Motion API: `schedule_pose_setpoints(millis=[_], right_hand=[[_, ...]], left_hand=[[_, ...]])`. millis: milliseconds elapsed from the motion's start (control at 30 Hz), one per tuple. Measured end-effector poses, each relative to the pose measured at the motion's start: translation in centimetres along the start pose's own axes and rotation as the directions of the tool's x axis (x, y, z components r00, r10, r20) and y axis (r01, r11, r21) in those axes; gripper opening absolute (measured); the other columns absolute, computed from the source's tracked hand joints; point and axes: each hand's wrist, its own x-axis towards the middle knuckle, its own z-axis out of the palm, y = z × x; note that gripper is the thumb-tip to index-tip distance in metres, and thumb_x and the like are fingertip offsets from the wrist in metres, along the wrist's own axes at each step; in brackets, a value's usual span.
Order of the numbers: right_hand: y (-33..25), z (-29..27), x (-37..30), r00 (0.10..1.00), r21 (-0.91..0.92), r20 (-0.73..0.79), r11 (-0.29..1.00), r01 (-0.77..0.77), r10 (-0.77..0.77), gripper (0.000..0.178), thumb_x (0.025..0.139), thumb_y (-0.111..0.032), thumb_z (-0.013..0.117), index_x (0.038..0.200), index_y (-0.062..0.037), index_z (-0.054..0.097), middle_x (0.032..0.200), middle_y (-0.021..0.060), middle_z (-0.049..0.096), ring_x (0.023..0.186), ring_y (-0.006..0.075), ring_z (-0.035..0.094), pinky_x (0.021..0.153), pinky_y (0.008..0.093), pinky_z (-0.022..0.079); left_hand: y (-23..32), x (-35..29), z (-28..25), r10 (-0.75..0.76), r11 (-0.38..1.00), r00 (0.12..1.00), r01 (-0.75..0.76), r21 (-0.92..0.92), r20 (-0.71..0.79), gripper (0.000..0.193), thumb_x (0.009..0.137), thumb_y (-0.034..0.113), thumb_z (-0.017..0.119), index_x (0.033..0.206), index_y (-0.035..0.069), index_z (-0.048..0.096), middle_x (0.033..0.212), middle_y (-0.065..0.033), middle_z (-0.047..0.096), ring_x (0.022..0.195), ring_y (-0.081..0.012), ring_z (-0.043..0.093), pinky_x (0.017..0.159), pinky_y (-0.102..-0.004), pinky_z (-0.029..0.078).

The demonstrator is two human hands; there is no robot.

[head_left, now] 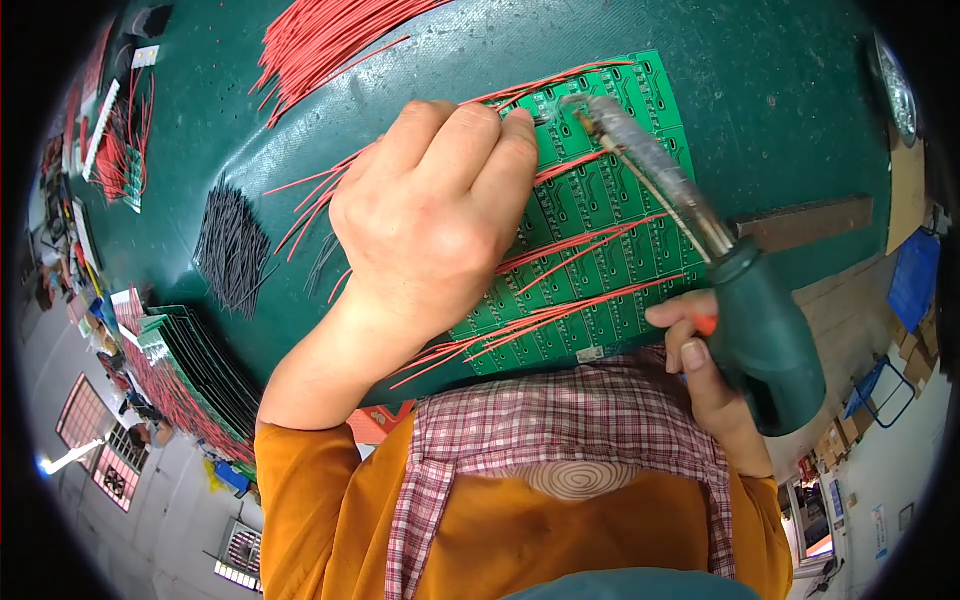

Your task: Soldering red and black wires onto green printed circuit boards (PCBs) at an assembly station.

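Observation:
A green circuit board panel lies on the table, with rows of red wires running across it to the left. My left hand is closed over its upper left part, the fingertips pinched near the far row. A few black wires stick out from under this hand, and a dark end shows at the fingertips. My right hand grips a soldering gun with a dark green handle and an orange trigger. Its bent tip is over the board, just right of my left fingertips; whether it touches is unclear.
Bundles of red wires and black wires lie at the far left and left. A stack of boards with red wires stands near left. A flat bar rests at the right, and a wired board at the far left edge.

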Motion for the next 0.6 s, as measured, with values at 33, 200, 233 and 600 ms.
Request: schedule_pose_setpoints(millis=[33,200,233,600], right_hand=[[0.0,-0.2,0.1,1.0,0.197,0.011,0.98,-0.02,0.018,0.017,0.086,-0.01,0.057,0.1,-0.001,0.061,0.08,0.0017,0.062,0.07,0.0096,0.055,0.07,0.025,0.045],[1.3,-0.3,0.1,0.986,0.128,-0.02,0.977,0.168,-0.167,0.024,0.088,-0.015,0.056,0.107,-0.0011,0.052,0.081,0.0073,0.057,0.06,0.0085,0.048,0.058,0.0234,0.043],[0.9,-0.1,0.2,0.987,0.191,-0.106,0.972,0.137,-0.118,0.017,0.086,-0.009,0.057,0.1,0.0012,0.06,0.07,-0.0003,0.053,0.06,0.0065,0.046,0.06,0.0215,0.041],[0.0,-0.1,0.1,0.996,0.171,-0.078,0.984,0.056,-0.043,0.016,0.085,-0.009,0.058,0.099,-0.0012,0.061,0.077,0.0011,0.059,0.065,0.0078,0.05,0.064,0.0226,0.043]], left_hand=[[0.0,0.0,0.0,0.002,1.0,1.0,-0.002,0.004,-0.005,0.016,0.062,0.01,0.063,0.078,0.009,0.062,0.073,0.0009,0.052,0.063,-0.0127,0.053,0.047,-0.0241,0.042],[0.3,0.6,-1.0,-0.035,0.998,0.996,0.039,-0.048,0.078,0.02,0.062,0.003,0.063,0.082,0.006,0.064,0.072,-0.0029,0.055,0.063,-0.0171,0.054,0.051,-0.027,0.044],[0.3,0.9,-1.2,-0.066,0.992,0.988,0.08,-0.099,0.143,0.024,0.063,-0.004,0.063,0.086,0.003,0.066,0.071,-0.0061,0.057,0.064,-0.0205,0.056,0.054,-0.0291,0.045],[0.9,1.7,-0.2,-0.064,0.984,0.993,0.079,-0.161,0.096,0.024,0.063,-0.003,0.065,0.085,0.004,0.066,0.07,-0.0055,0.055,0.063,-0.0205,0.055,0.054,-0.0298,0.045]])
